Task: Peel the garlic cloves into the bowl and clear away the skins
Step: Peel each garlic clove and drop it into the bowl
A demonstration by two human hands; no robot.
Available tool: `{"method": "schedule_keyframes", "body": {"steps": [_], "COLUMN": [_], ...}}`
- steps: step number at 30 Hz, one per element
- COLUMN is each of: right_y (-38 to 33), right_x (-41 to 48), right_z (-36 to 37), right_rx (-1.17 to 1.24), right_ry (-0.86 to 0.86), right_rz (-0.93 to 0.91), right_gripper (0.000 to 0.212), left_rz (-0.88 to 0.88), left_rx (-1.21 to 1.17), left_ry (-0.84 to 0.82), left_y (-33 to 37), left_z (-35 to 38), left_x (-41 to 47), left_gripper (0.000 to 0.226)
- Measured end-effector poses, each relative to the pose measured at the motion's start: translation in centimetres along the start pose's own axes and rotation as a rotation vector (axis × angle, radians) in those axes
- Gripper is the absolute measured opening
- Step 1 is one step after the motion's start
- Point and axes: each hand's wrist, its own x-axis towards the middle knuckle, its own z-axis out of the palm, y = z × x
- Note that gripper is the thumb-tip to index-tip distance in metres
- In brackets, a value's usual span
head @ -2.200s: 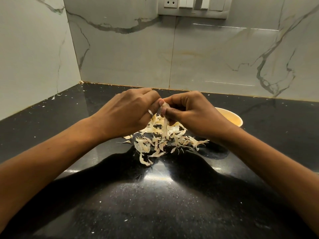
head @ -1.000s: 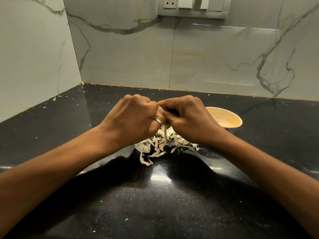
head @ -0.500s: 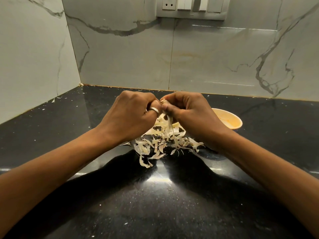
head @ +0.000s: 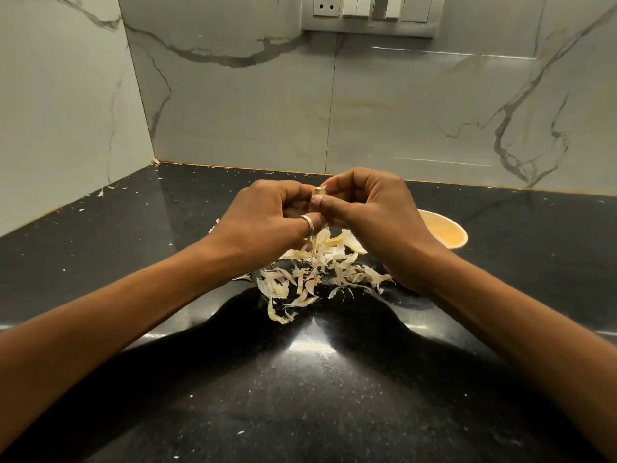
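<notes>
Step in hand: stripping the skin off one garlic clove (head: 319, 191), by my judgement mid-peel; clearing the skins is not yet begun.
Clove: held in the air between both hands, above the skins, over the middle of the countertop (head: 300, 396) toward its back edge; only its top end shows.
Left hand (head: 267, 218): fingers curled, fingertips pinching the clove from its side; a ring (head: 307, 224) on one finger.
Right hand (head: 374, 212): fingers curled, thumb and forefinger pinching the clove from the other side.
How to do it well: let one hand hold the clove firm while the other hand's nail lifts the skin at the tip and draws it down in long strips; work over the pile so that scraps fall together; drop only the bare clove into the bowl.
Bowl (head: 462, 230): on the countertop just beside the pile, to its right, partly hidden by the right wrist; whether it holds cloves I cannot tell.
Skins (head: 310, 275): one loose pile under the hands; stray flakes (head: 103, 190) near the back left corner.
Count: hands, two; cloves seen, one; bowls, one; rings, one; piles, one, its strips too many to count.
</notes>
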Motion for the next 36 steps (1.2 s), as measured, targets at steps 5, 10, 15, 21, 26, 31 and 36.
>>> {"method": "schedule_keyframes", "body": {"steps": [5, 10, 15, 21, 26, 31, 36], "right_y": [0.07, -0.23, -0.26, -0.39, -0.37, -0.63, -0.53], "right_x": [0.09, -0.28, -0.11, 0.07, -0.32, -0.46, -0.4], "right_z": [0.01, 0.0, -0.13, -0.19, 0.26, 0.46, 0.54], "right_rx": [-0.184, -0.354, -0.279, -0.267, -0.319, -0.367, -0.439], "right_ry": [0.032, -0.018, -0.056, -0.074, -0.097, -0.109, -0.161], "right_rz": [-0.094, -0.181, -0.137, -0.104, -0.126, -0.137, -0.145], "right_gripper": [0.011, 0.013, 0.01, 0.017, 0.02, 0.027, 0.035], "left_rz": [0.027, 0.103, 0.003, -0.005, 0.062, 0.215, 0.355], "left_rx": [0.081, 0.323, 0.112, -0.053, 0.159, 0.376, 0.534], "left_ry": [0.008, 0.035, -0.028, 0.004, 0.043, 0.121, 0.123], "left_y": [-0.51, -0.51, -0.86, -0.42, -0.89, -0.85, -1.07], "left_z": [-0.26, -0.53, -0.84, -0.67, -0.39, -0.11, -0.01], "left_x": [0.14, 0.08, 0.47, 0.49, 0.44, 0.01, -0.01], "left_gripper": [0.029, 0.03, 0.023, 0.02, 0.025, 0.026, 0.03]}}
